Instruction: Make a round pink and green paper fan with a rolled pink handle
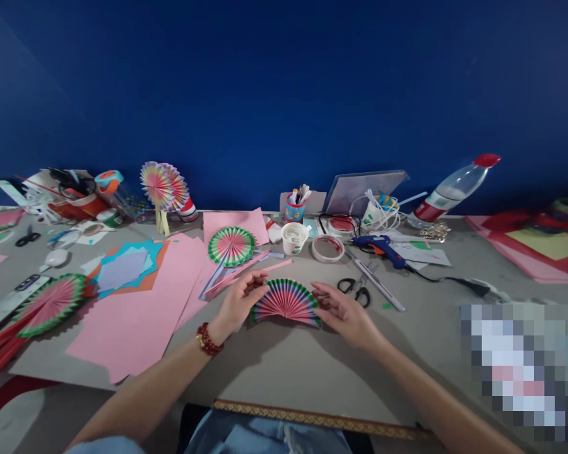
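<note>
A pleated paper fan (286, 299), pink with a green rim and some bluish pleats, is spread into a half circle above the grey table in front of me. My left hand (241, 301), with a dark red bead bracelet on its wrist, pinches the fan's left end between thumb and fingers. At the right end, my right hand (348, 313) has its bent fingers and thumb on the pleats. Behind the fan lies a finished-looking round paper fan (231, 246) with a green and white rim. Black-handled scissors (355, 290) lie just beyond my right hand.
Pink paper sheets (127, 328) and another round fan (52, 302) lie to the left. A utility knife (376, 282), a blue glue gun (381, 248), a tape roll (328, 249) and a white cup (294, 238) are behind. A plastic bottle (454, 189) leans at right.
</note>
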`<state>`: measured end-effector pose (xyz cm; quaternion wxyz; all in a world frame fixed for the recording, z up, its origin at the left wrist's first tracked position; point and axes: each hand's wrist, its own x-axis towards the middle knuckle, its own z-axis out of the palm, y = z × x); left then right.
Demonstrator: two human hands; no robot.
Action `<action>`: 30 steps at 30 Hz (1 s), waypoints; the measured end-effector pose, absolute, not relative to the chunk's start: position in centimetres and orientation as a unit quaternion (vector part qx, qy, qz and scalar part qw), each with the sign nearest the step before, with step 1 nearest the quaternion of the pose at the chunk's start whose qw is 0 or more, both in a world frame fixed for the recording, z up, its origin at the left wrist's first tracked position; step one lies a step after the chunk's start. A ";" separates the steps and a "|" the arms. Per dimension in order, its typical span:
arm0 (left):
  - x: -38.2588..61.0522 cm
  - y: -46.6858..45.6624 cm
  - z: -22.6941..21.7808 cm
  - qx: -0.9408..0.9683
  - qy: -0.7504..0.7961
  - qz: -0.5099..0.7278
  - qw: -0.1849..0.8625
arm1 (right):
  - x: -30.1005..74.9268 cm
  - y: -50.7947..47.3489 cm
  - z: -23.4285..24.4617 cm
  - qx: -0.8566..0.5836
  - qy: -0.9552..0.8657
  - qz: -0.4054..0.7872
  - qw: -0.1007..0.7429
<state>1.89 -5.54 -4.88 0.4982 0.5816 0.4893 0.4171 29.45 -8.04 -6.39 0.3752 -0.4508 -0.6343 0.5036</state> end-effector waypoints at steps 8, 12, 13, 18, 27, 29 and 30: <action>1.7 -5.6 -4.7 0.570 0.499 0.373 0.536 | 29.3 -6.4 -5.8 -0.474 -0.635 0.462 0.399; 1.7 -5.6 -5.1 0.551 0.502 0.397 0.535 | 29.1 -6.2 -5.8 -0.470 -0.652 0.430 0.410; 1.7 -5.6 -5.1 0.562 0.505 0.397 0.521 | 29.0 -6.2 -5.8 -0.471 -0.667 0.403 0.413; 1.1 -5.8 -4.4 0.724 0.515 0.334 0.314 | 28.8 -6.7 -6.6 -0.480 -0.762 0.198 0.388; 1.4 -6.3 -2.4 0.858 0.443 0.231 0.117 | 28.7 -6.9 -7.3 -0.435 -0.850 0.132 0.268; 2.3 -6.7 -2.6 0.871 0.438 0.191 0.113 | 28.5 -6.9 -7.5 -0.436 -0.856 0.123 0.248; 2.7 -6.9 -2.8 0.873 0.440 0.178 0.112 | 28.4 -7.0 -7.6 -0.439 -0.855 0.119 0.249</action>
